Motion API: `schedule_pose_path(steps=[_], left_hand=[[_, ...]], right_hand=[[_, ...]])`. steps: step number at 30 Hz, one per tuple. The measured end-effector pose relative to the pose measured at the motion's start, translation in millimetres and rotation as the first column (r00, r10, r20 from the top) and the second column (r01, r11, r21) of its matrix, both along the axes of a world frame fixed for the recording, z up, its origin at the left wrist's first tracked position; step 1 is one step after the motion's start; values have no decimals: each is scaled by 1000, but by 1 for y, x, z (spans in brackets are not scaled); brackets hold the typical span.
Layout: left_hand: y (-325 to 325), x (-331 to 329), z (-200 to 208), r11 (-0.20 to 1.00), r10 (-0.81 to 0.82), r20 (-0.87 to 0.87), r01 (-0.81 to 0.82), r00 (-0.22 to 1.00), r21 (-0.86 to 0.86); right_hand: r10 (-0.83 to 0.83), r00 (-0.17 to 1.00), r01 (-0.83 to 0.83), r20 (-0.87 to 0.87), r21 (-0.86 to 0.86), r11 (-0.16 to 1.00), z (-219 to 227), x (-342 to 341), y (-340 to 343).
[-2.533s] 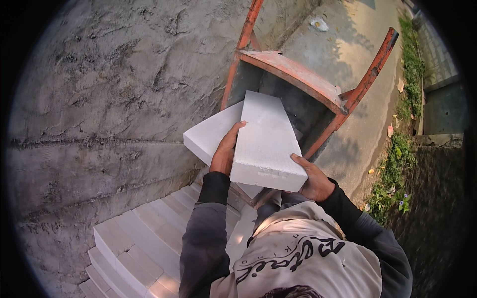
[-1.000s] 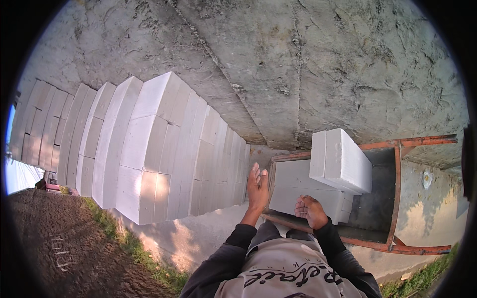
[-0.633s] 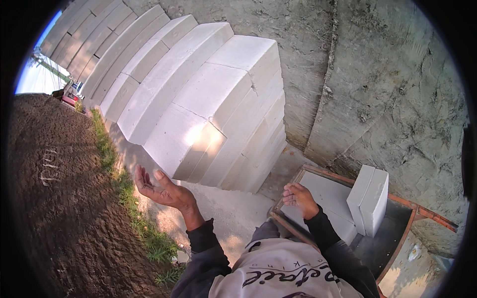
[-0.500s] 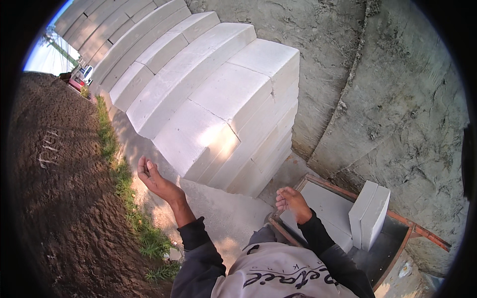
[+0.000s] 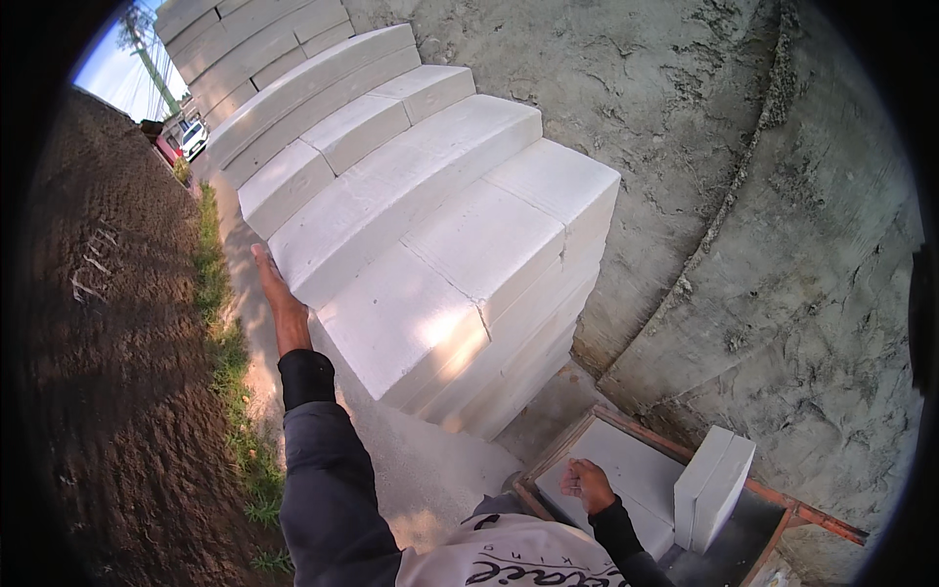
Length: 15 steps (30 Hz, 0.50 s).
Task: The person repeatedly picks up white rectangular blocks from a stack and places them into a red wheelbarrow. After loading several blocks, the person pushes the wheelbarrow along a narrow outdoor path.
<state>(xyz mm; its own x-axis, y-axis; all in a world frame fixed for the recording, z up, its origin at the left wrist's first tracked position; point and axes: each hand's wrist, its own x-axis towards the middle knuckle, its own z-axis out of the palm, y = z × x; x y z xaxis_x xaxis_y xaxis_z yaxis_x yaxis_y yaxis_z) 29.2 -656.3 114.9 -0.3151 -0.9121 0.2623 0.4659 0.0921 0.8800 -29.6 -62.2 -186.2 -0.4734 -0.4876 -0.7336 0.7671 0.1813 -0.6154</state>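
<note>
My left hand (image 5: 278, 292) reaches forward with its fingers stretched out. It lies along the left end of a long white block (image 5: 411, 186) on the stepped stack and seems to touch it. Just nearer, a lower step of the stack holds more white blocks (image 5: 391, 318), one with a sunlit front corner. Bent at the fingers, my right hand (image 5: 587, 485) hovers over a metal cart (image 5: 641, 430) with a rusty rim. No object shows in it. Inside the cart, flat white blocks (image 5: 636, 479) lie beside two slabs (image 5: 714, 489) standing on edge.
A rough cement wall (image 5: 685, 196) rises behind the stack on the right. Along the left run a strip of grass (image 5: 227, 372) and a dark brown textured surface (image 5: 117, 391). Far off stands a white car (image 5: 194, 140). Pale ground (image 5: 430, 470) lies between me and the stack.
My left hand has moved forward and left to the end of the long block, its fingers straightening. My right hand stays over the cart, and the whole view has shifted.
</note>
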Motion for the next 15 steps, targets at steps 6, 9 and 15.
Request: schedule_pose_path(steps=[6,9,15], left_hand=[[31,15,-1,989,133,-48,-136,990,-63],[30,23,-23,957,238,6,-233,971,-174],[-21,32,-27,975,192,84,-181,978,-129]], right_hand=[[30,996,-31,85,15,999,-28,-5,-4],[204,979,-201,-12,109,973,-16,-16,-60],[313,915,-336,-255,-53,940,21,-27,-125]])
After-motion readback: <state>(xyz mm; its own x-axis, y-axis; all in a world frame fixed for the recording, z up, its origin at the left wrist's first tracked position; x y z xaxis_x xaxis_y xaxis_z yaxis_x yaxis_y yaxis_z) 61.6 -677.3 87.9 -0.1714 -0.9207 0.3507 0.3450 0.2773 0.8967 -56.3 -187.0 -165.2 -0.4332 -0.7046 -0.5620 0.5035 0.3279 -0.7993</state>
